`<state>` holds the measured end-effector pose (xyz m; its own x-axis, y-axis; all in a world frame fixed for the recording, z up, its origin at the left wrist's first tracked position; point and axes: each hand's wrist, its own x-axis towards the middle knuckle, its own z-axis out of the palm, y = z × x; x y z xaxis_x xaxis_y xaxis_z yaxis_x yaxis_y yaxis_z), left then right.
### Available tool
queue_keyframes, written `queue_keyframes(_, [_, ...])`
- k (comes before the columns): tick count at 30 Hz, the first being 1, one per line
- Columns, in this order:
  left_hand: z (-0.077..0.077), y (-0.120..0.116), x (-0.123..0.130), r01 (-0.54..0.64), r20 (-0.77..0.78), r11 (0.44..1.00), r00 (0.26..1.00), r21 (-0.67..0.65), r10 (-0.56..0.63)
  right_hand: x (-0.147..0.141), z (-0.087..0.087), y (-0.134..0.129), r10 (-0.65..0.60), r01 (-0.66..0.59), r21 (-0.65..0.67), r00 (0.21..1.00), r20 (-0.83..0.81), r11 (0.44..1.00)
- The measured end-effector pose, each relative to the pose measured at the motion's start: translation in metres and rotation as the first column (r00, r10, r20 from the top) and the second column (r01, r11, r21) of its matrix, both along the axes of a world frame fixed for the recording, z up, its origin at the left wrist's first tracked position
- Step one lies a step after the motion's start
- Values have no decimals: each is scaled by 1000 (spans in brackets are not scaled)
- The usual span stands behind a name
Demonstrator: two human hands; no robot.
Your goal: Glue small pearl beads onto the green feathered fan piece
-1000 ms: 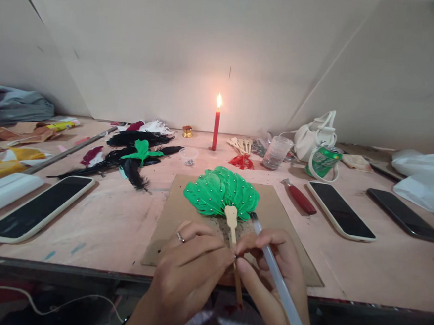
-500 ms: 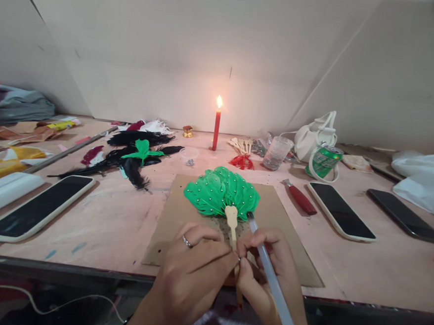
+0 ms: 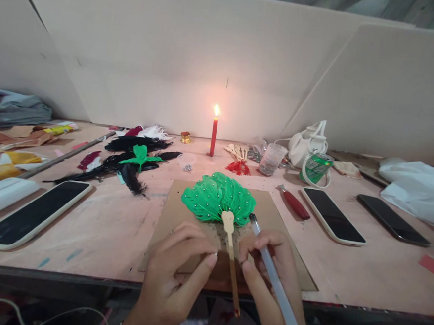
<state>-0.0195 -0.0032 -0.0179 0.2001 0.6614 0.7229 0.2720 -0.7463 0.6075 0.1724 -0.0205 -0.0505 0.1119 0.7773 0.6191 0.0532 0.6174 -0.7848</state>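
A small fan of green feathers, dotted with silver beads, lies on a cardboard sheet. Its pale wooden handle points toward me, between my hands, and extends past the table edge. My left hand, left of the handle, pinches a tiny shiny bead between thumb and forefinger. On the other side, my right hand is closed around a translucent pen-like stick; its black tip points up toward the feathers. The right thumb and forefinger nearly meet, and I cannot see anything between them.
Behind the fan burns a red candle. Black feathers and a small clear dish lie left. To the right are a red-handled knife, phones, a plastic cup and a green can.
My left hand has drawn away to the left from the handle and my right fingers, now with the bead in its pinch. The right hand keeps the stick. The view has tilted up slightly.
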Motion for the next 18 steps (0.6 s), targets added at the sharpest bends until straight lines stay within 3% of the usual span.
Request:
queue_keyframes(3, [0, 1, -1, 4, 41, 999, 999, -52, -2, 14, 11, 2, -16, 16, 3, 998, 68, 1000])
queue_keyframes(8, [1, 4, -2, 10, 83, 994, 997, -106, -1, 68, 46, 34, -200, 196, 43, 946, 253, 980])
queue_keyframes(14, [0, 6, -2, 45, 120, 985, 992, -165, -25, 140, 105, 140, -328, 340, 33, 870, 368, 940])
queue_keyframes(18, [-1, 8, -3, 36, 127, 984, 992, -176, -13, 162, 124, 222, -405, 437, -25, 852, 330, 899])
